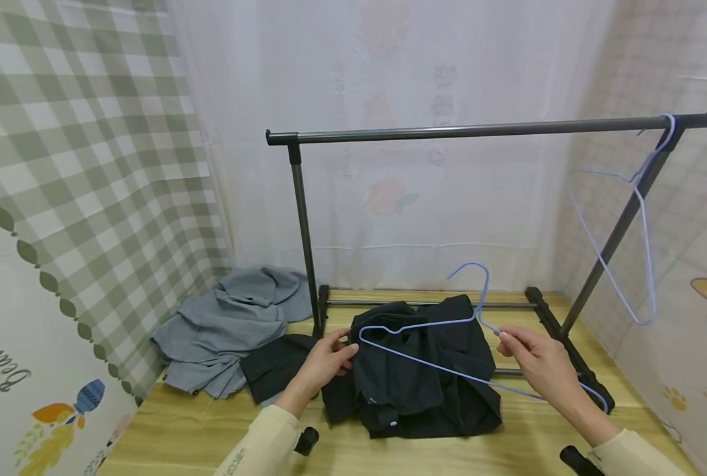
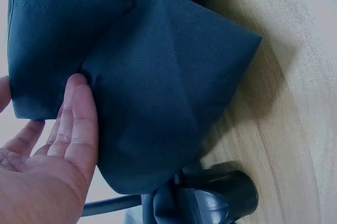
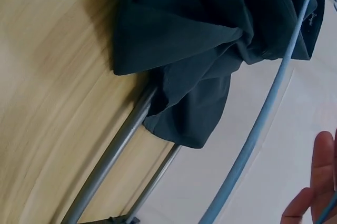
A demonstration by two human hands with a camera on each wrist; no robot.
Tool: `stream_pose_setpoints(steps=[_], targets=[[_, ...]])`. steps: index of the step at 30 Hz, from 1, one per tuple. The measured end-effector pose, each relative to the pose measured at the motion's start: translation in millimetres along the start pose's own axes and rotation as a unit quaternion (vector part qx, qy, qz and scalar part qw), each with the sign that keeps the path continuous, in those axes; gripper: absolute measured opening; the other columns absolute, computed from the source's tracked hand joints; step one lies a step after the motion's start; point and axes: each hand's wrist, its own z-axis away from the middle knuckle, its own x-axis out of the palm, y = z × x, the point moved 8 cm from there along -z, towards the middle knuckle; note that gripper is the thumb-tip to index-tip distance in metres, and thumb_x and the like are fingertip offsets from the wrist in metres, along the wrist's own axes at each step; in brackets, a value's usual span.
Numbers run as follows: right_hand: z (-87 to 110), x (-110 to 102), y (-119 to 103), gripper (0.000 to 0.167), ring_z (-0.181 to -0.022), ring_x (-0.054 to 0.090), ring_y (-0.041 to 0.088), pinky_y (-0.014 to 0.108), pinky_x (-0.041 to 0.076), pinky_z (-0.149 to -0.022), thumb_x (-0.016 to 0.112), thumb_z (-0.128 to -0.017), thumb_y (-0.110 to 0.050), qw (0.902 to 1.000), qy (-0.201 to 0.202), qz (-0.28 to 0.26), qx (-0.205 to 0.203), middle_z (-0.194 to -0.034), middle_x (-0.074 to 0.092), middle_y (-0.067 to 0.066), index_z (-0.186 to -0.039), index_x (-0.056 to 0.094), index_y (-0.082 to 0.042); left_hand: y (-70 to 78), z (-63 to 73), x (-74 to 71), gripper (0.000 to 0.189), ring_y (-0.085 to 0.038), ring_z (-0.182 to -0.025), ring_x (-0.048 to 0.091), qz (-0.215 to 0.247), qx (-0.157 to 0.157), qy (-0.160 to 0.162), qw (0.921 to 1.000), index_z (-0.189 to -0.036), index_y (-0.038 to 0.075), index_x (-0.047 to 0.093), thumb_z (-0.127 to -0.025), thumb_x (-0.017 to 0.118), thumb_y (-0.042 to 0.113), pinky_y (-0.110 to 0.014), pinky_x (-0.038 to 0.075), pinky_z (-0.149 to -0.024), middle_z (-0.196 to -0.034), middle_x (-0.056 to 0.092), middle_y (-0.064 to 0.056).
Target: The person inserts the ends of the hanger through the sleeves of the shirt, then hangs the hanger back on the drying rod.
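A black shirt (image 1: 401, 390) lies folded and rumpled on the wooden tabletop, partly over the rack's lower bars. My left hand (image 1: 328, 357) holds the shirt's left edge; in the left wrist view its fingers (image 2: 81, 113) lie against the dark cloth. In my right hand (image 1: 538, 363) a light blue wire hanger (image 1: 427, 362) is pinched near the base of its hook, one arm between thumb and fingers. The hanger's left shoulder overlaps the top of the shirt, and its hook points up and left. In the right wrist view only some fingers of this hand show at the edge.
A dark metal clothes rack (image 1: 478, 130) stands behind the shirt. Another blue hanger (image 1: 647, 244) hangs at the right end of its rail. A crumpled grey shirt (image 1: 240, 317) lies at the left, beside the rack's left post. Patterned cloth curtains (image 1: 98, 119) enclose the tabletop (image 1: 211, 430).
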Motion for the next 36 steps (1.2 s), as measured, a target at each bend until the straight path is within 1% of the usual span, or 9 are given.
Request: stream_pose_setpoints(steps=[3, 6, 11, 14, 17, 23, 29, 32, 36], targets=[[2.1, 2.2, 4.5, 0.020, -0.073, 0.064, 0.003, 0.026, 0.044, -0.053, 0.062, -0.100, -0.018, 0.9995, -0.023, 0.021, -0.001, -0.077, 0.070, -0.006, -0.109, 0.074, -0.004, 1.8, -0.9, 2.6, 0.059, -0.019, -0.076, 0.064, 0.012, 0.006, 0.001, 0.9999, -0.147, -0.001, 0.043, -0.098, 0.064, 0.024, -0.040, 0.057, -0.073, -0.106, 0.064, -0.014], [0.8, 4.6, 4.4, 0.019, -0.072, 0.063, 0.006, 0.026, 0.042, -0.054, 0.063, -0.099, -0.017, 0.9984, -0.037, 0.038, -0.017, -0.077, 0.070, -0.006, -0.108, 0.074, -0.005, 3.6, -2.2, 4.2, 0.057, -0.018, -0.074, 0.063, 0.014, 0.009, 0.009, 0.9998, -0.146, -0.001, 0.045, -0.098, 0.064, 0.024, -0.038, 0.057, -0.073, -0.106, 0.065, -0.013], [-7.4, 14.9, 4.5, 0.020, -0.074, 0.068, 0.014, 0.027, 0.045, -0.056, 0.062, -0.100, -0.015, 0.9976, -0.049, 0.037, -0.032, -0.078, 0.072, -0.003, -0.109, 0.074, -0.003, 6.1, -5.1, 3.5, 0.052, -0.018, -0.074, 0.061, -0.010, 0.013, 0.028, 0.9995, -0.144, 0.003, 0.050, -0.098, 0.064, 0.025, -0.036, 0.056, -0.072, -0.099, 0.064, -0.010], [-13.5, 27.1, 8.6, 0.023, -0.078, 0.069, 0.020, 0.029, 0.049, -0.060, 0.060, -0.101, -0.016, 0.9975, -0.062, 0.024, -0.024, -0.080, 0.073, -0.002, -0.111, 0.072, 0.000, 7.6, -5.4, 1.8, 0.051, -0.017, -0.073, 0.061, -0.037, 0.018, 0.039, 0.9984, -0.143, 0.004, 0.052, -0.098, 0.064, 0.027, -0.034, 0.056, -0.072, -0.095, 0.063, -0.008], [-16.5, 39.6, 14.1, 0.023, -0.080, 0.070, 0.023, 0.033, 0.053, -0.066, 0.059, -0.101, -0.016, 0.9971, -0.074, 0.013, -0.013, -0.080, 0.073, 0.000, -0.110, 0.072, 0.001, 8.9, -5.2, -1.0, 0.050, -0.016, -0.073, 0.061, -0.082, 0.026, 0.055, 0.9947, -0.141, 0.005, 0.054, -0.097, 0.064, 0.028, -0.034, 0.054, -0.071, -0.093, 0.062, -0.006], [-13.9, 56.4, 23.7, 0.024, -0.075, 0.070, 0.019, 0.033, 0.056, -0.068, 0.058, -0.102, -0.015, 0.9952, -0.095, -0.007, 0.024, -0.085, 0.073, 0.005, -0.111, 0.071, 0.004, 15.6, -3.9, -6.3, 0.046, -0.016, -0.071, 0.051, -0.177, 0.054, 0.092, 0.9785, -0.136, 0.007, 0.059, -0.096, 0.064, 0.029, -0.034, 0.044, -0.065, -0.084, 0.057, -0.001], [-14.9, 54.0, 24.5, 0.028, -0.078, 0.072, 0.024, 0.031, 0.056, -0.065, 0.057, -0.103, -0.017, 0.9947, -0.091, -0.018, 0.045, -0.091, 0.074, 0.013, -0.113, 0.069, 0.006, 24.9, -1.8, -8.9, 0.042, -0.016, -0.065, 0.049, -0.200, 0.064, 0.109, 0.9717, -0.133, 0.009, 0.063, -0.095, 0.065, 0.026, -0.032, 0.041, -0.060, -0.076, 0.053, 0.001], [-17.5, 48.8, 25.2, 0.028, -0.078, 0.072, 0.026, 0.030, 0.055, -0.062, 0.057, -0.102, -0.016, 0.9957, -0.084, -0.005, 0.039, -0.088, 0.074, 0.013, -0.112, 0.069, 0.008, 27.3, -0.3, -11.5, 0.039, -0.015, -0.064, 0.047, -0.203, 0.059, 0.116, 0.9705, -0.132, 0.011, 0.064, -0.096, 0.063, 0.024, -0.032, 0.040, -0.060, -0.076, 0.051, 0.002], [-20.1, 42.9, 28.7, 0.024, -0.074, 0.072, 0.025, 0.033, 0.056, -0.062, 0.058, -0.101, -0.011, 0.9964, -0.079, 0.016, 0.026, -0.085, 0.073, 0.013, -0.109, 0.070, 0.009, 30.8, 1.5, -16.6, 0.039, -0.016, -0.061, 0.044, -0.206, 0.054, 0.126, 0.9689, -0.131, 0.012, 0.066, -0.094, 0.058, 0.021, -0.031, 0.037, -0.060, -0.073, 0.049, 0.001]])
